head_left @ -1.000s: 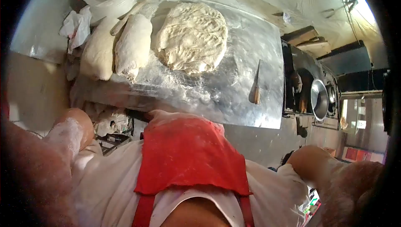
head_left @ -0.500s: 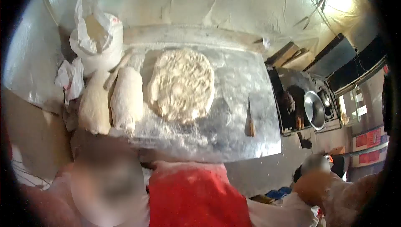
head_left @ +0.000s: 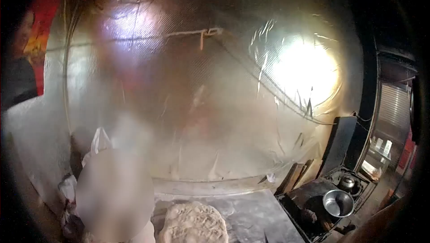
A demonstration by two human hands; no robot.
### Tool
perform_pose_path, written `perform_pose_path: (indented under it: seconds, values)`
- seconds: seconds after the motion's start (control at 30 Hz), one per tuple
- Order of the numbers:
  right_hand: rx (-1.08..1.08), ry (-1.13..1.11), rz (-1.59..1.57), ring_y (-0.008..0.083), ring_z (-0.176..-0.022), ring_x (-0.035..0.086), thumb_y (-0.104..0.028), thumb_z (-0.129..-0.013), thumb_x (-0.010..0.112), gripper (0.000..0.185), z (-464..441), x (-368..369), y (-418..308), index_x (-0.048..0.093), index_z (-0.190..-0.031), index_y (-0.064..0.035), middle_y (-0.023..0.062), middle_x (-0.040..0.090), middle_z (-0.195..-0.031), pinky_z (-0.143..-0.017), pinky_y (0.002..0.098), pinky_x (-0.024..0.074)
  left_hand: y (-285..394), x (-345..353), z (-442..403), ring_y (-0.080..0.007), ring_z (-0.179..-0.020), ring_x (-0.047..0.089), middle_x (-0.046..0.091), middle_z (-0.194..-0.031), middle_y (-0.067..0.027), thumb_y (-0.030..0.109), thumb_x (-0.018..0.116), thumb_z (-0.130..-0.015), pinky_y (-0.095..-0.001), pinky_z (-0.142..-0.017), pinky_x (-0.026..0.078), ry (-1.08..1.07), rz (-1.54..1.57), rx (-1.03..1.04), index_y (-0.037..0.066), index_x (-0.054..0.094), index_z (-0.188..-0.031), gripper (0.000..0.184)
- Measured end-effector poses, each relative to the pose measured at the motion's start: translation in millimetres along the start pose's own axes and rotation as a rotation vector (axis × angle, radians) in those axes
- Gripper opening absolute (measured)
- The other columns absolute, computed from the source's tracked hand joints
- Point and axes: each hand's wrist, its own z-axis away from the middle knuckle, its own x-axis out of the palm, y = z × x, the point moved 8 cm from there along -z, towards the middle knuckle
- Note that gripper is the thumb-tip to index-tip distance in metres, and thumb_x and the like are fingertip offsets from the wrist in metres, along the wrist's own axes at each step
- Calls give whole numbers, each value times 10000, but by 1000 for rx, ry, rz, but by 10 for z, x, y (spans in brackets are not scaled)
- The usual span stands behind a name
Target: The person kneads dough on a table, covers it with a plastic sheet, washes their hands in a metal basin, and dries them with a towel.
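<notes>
Neither my left hand nor my right hand shows in the frame. A broad, flattened piece of dough point(head_left: 195, 225) with a dimpled surface lies on the metal-topped table point(head_left: 255, 211), cut off by the bottom edge. To its left, a round blurred patch covers most of the white flour bag, whose upper corner point(head_left: 101, 140) sticks out above it. Part of a pale dough log point(head_left: 147, 234) shows below the patch. Only the dark tip of the blade point(head_left: 265, 237) is visible at the bottom.
Right of the table, a stove point(head_left: 298, 198) bears a metal bowl point(head_left: 338, 203) and a kettle point(head_left: 347, 182). Boards point(head_left: 295, 176) lean at the back corner. Plastic sheeting point(head_left: 188, 108) covers the wall, with a rope across it.
The view has tilted up to the wall, so the table and dough sit lower in the frame. The red apron and both arms seen earlier have dropped largely out of sight.
</notes>
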Motion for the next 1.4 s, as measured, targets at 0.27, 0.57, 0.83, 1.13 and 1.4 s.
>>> perform_pose_path:
  seconds: [0.27, 0.57, 0.83, 1.13, 1.4]
  values:
    - [48, -38, 108, 227, -725, 593, -256, -915, 589, 273, 299, 208, 308, 610, -1055, -24, 121, 619, -839, -667, 361, 490, -61, 39, 375, -186, -988, 586, 596, -1062, -116, 44, 557, -916, -307, -881, 463, 27, -65, 82, -5, 559, -1191, 279]
    - [80, -49, 35, 241, -724, 602, -239, -905, 613, 261, 48, 508, 208, 618, -1044, -18, 131, 622, -831, -664, 378, 494, 18, -320, 428, -189, -992, 581, 588, -1062, -119, 27, 557, -910, -309, -891, 453, 111, -266, 100, -3, 556, -1198, 289]
    - [210, -697, 391, 337, -751, 610, -292, -810, 725, 344, 1922, 2567, 2564, 659, -1036, -41, 148, 641, -851, -661, 436, 486, -2513, -1237, 1908, -122, -1010, 557, 577, -1060, -39, 85, 568, -956, -281, -891, 444, 339, -114, -814, 16, 547, -1211, 265]
    - [991, -750, -174, 209, -649, 598, -249, -884, 658, 314, 3574, 2209, 2965, 672, -1124, -47, 92, 633, -719, -620, 357, 514, -4213, -2435, 1491, -173, -994, 602, 643, -1077, -75, 219, 565, -953, -300, -893, 468, 303, -620, -826, 29, 611, -1148, 276]
    - [1150, -920, 380, 294, -736, 640, -369, -839, 689, 405, 3594, 1936, 2849, 686, -1097, -57, 149, 670, -813, -744, 425, 515, -5552, -2622, 1062, -166, -1041, 589, 633, -1108, -78, 286, 547, -964, -288, -906, 475, -324, -1296, -1286, 16, 569, -1234, 382]
